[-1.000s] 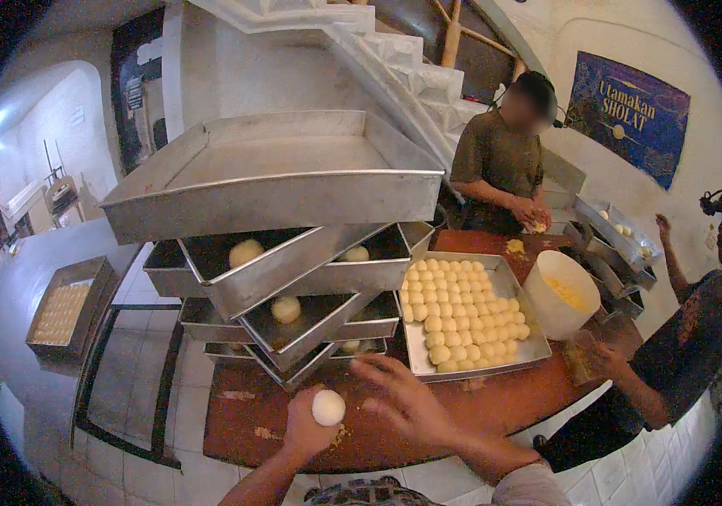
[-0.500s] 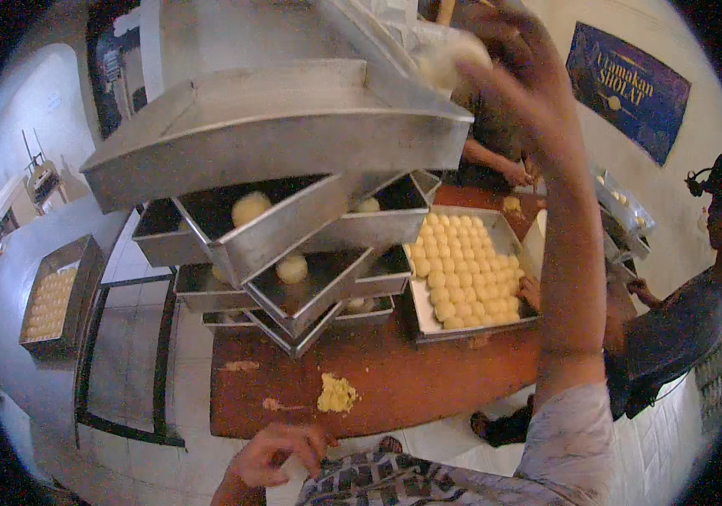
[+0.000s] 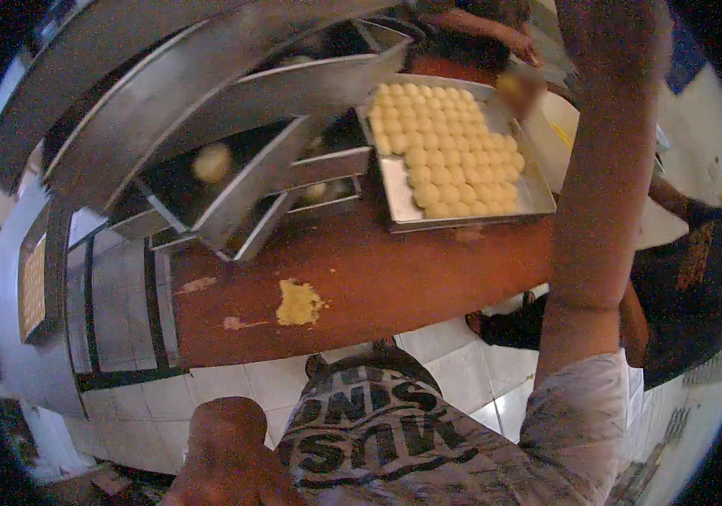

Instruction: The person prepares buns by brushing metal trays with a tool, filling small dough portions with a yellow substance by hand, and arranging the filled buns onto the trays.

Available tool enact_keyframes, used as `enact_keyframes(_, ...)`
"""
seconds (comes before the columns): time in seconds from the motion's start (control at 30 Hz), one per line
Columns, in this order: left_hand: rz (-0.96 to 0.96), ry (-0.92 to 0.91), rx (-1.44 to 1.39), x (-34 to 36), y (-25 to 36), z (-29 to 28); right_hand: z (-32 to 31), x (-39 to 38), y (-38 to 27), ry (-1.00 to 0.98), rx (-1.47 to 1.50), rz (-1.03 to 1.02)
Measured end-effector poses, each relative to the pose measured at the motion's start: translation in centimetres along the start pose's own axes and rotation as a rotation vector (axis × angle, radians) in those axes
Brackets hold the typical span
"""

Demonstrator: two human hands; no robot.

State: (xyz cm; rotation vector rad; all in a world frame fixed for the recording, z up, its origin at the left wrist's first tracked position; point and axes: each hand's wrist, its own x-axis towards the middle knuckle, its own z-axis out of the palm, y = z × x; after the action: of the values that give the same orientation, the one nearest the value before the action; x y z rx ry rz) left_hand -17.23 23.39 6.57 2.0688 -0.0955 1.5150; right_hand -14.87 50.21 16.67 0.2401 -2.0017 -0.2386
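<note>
Dough balls (image 3: 449, 150) are set in a tray (image 3: 536, 192). Left hand (image 3: 228, 434) low, right hand (image 3: 618, 25) raised: neither grip can be determined.

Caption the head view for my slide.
Bare right forearm outstretched beside round yellow dough balls in a silver rectangular metal tray, near stacked grey metal trays.

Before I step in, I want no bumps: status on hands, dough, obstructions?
Left hand low, grip unclear; right hand out of frame. Dough balls in tray, part bare. Raised right forearm partly hiding white bucket.
</note>
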Motion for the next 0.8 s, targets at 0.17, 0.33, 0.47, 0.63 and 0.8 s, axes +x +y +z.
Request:
enact_keyframes(0.17, -0.274, 0.677, 0.13, -2.2, -7.2, 0.7, 0.8, -18.6, -1.2, -0.347, 0.973, 0.595)
enact_keyframes(0.33, -1.554, 0.675, 0.492, -7.6, -13.3, 0.5, 0.2, -35.0, 3.2, -0.575, 0.531, 1.036)
enact_keyframes(0.47, -1.836, 0.277, 0.76, -12.3, -14.9, 2.5, -4.2, -42.1, 17.5, -0.34, -0.235, 1.176)
enact_keyframes(0.63, -1.857, 0.499, 0.745, -11.0, -17.1, 2.2, -5.8, -44.4, 26.6, -0.931, -0.483, 1.276)
enact_keyframes(0.8, -1.926, 0.632, 1.022, -11.0, -17.1, 1.4, -3.3, -56.1, 31.6, -1.051, -0.523, 1.154)
